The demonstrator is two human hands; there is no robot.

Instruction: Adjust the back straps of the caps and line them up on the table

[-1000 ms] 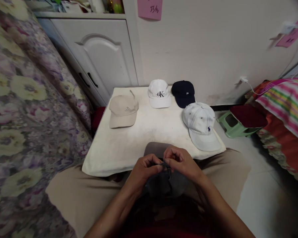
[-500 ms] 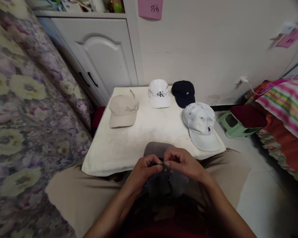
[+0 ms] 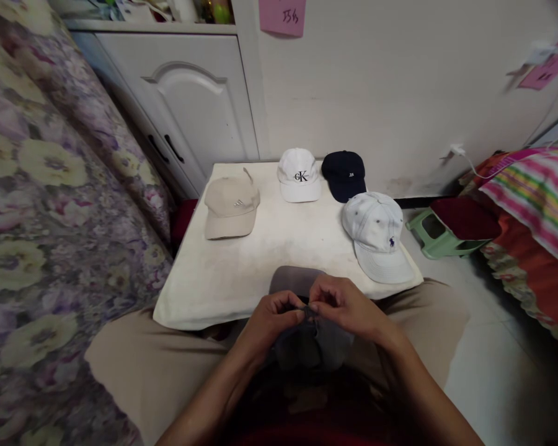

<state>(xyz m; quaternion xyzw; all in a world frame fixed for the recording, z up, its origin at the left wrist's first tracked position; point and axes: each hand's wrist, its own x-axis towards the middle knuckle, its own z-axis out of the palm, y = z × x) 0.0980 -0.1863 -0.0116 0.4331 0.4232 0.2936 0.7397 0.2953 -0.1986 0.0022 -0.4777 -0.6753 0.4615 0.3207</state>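
Note:
A grey cap (image 3: 297, 282) lies over my lap at the near edge of the small white table (image 3: 242, 279), its brim pointing away from me. My left hand (image 3: 270, 319) and my right hand (image 3: 346, 306) meet above the cap's back. Both pinch its dark strap (image 3: 309, 310) between thumb and fingers. On the table stand a beige cap (image 3: 230, 204), a white cap with black letters (image 3: 299, 174), a navy cap (image 3: 344, 174) and a pale denim cap (image 3: 376, 232).
A floral-covered sofa or bed (image 3: 51, 217) runs along the left. A white cabinet (image 3: 186, 105) and wall stand behind the table. At the right are a green stool (image 3: 434, 238) with a dark red cushion and a striped blanket (image 3: 534, 192).
My hands have lifted slightly and the fingertips have shifted a little on the strap. The caps on the table have not moved.

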